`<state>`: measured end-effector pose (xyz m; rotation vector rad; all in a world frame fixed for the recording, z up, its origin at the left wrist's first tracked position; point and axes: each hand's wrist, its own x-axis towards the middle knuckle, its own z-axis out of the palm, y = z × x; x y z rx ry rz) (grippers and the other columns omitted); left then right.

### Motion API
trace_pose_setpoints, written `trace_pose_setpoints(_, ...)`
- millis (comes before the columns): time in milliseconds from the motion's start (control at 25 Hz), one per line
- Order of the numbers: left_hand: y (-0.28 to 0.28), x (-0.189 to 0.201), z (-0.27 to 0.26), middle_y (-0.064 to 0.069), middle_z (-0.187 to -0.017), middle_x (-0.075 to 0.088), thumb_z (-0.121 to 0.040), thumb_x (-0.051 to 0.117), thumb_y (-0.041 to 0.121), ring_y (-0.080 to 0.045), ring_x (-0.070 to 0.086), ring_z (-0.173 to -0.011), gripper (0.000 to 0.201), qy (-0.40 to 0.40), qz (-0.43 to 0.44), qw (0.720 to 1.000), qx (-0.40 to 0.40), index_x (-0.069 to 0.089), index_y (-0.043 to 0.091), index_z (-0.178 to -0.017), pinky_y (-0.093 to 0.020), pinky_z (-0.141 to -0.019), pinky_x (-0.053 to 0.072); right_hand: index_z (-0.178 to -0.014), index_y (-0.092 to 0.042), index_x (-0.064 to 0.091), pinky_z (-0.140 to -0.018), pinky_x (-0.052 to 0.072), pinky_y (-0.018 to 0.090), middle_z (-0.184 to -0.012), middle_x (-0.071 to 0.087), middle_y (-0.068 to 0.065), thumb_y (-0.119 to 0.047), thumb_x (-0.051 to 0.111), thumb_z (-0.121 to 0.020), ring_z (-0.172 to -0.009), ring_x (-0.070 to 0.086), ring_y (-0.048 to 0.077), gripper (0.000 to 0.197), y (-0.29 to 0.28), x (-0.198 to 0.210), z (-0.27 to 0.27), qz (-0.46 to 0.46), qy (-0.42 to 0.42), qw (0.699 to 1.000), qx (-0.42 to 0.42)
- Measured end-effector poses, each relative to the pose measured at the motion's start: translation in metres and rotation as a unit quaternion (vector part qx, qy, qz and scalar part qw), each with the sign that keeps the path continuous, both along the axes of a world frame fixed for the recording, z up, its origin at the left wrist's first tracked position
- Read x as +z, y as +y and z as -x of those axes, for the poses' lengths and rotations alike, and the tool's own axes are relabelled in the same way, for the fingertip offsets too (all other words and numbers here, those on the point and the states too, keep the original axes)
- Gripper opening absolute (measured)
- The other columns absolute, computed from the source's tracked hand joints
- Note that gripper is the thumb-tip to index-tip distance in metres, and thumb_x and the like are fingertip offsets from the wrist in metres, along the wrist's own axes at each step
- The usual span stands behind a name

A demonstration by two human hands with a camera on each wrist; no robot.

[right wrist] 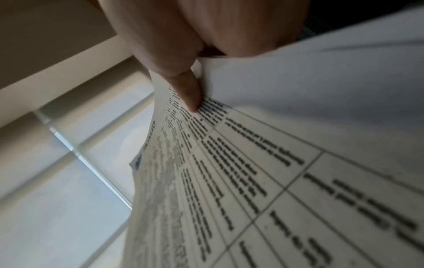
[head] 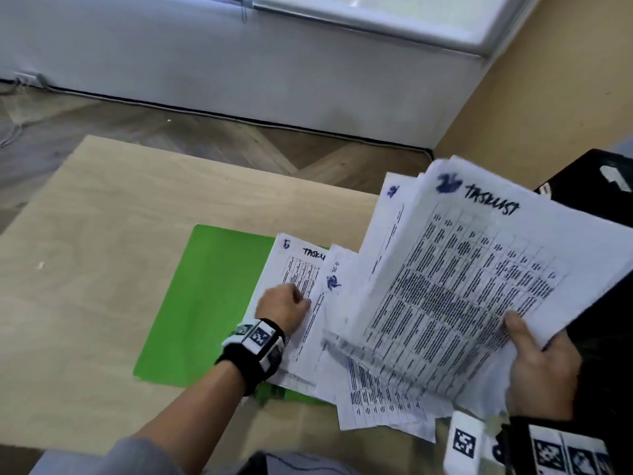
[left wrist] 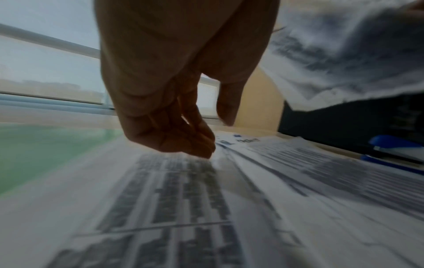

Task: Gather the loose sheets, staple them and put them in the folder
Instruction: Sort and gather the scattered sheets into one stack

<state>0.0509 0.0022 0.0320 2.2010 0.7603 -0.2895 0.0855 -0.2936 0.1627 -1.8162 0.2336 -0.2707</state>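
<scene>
A green folder (head: 205,303) lies flat on the wooden table (head: 102,217). Several loose printed sheets (head: 298,269) lie fanned over its right edge. My left hand (head: 301,301) is above them with curled fingers, and its fingertips (left wrist: 201,150) touch a sheet (left wrist: 183,199) while the thumb stands apart. My right hand (head: 527,347) holds a lifted, tilted stack of sheets (head: 479,269), gripped at its lower right corner with the thumb (right wrist: 190,94) on top. A blue stapler (left wrist: 394,150) lies beyond the sheets, seen only in the left wrist view.
A black box (head: 599,186) stands at the table's right edge, behind the lifted stack. A white wall and window run along the far side, with a yellow wall at the right. Bare tabletop stretches left of the folder.
</scene>
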Motion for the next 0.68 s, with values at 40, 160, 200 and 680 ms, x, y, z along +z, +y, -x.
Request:
trace_pose_setpoints(40, -0.012, -0.001, -0.001, 0.001, -0.089, 0.066, -0.089, 0.064, 0.036, -0.016, 0.060, -0.082, 0.017, 0.016, -0.007, 1.000, -0.020, 0.062, 0.019, -0.088, -0.028, -0.073, 0.048, -0.119, -0.003, 0.062, -0.070, 0.044, -0.004, -0.075, 0.070, -0.024, -0.005, 0.060, -0.094, -0.073, 0.059, -0.024, 0.025, -0.002, -0.003, 0.002, 0.011, 0.004, 1.000, 0.006)
trace_pose_setpoints(160, -0.042, -0.007, -0.010, -0.006, -0.087, 0.065, -0.084, 0.067, 0.043, -0.023, 0.062, -0.080, 0.033, 0.054, -0.043, 0.997, -0.046, 0.062, 0.011, -0.086, -0.030, -0.068, 0.050, -0.115, 0.005, 0.064, -0.070, 0.043, -0.005, -0.070, 0.067, -0.024, -0.003, 0.060, -0.094, -0.082, 0.062, -0.015, 0.022, -0.013, -0.004, 0.007, 0.046, 0.000, 0.999, 0.015)
trace_pose_setpoints(200, -0.049, -0.009, -0.013, -0.008, -0.085, 0.065, -0.081, 0.071, 0.047, -0.025, 0.063, -0.078, 0.039, 0.064, -0.047, 0.996, -0.048, 0.060, 0.010, -0.083, -0.030, -0.065, 0.050, -0.116, 0.004, 0.064, -0.072, 0.044, -0.004, -0.072, 0.068, -0.028, -0.004, 0.060, -0.094, -0.083, 0.062, -0.016, 0.023, -0.017, -0.002, 0.008, 0.055, -0.005, 0.998, 0.015)
trace_pose_setpoints(680, -0.094, 0.000, -0.036, -0.005, -0.104, 0.059, -0.084, 0.066, 0.044, -0.024, 0.057, -0.095, 0.043, -0.084, -0.064, 0.994, -0.023, 0.055, 0.011, -0.108, -0.042, -0.086, 0.050, -0.099, -0.015, 0.069, -0.083, 0.052, 0.043, -0.097, 0.071, 0.012, -0.010, 0.065, -0.089, -0.096, 0.066, 0.036, 0.012, -0.061, -0.075, 0.024, -0.162, 0.228, 0.959, -0.042)
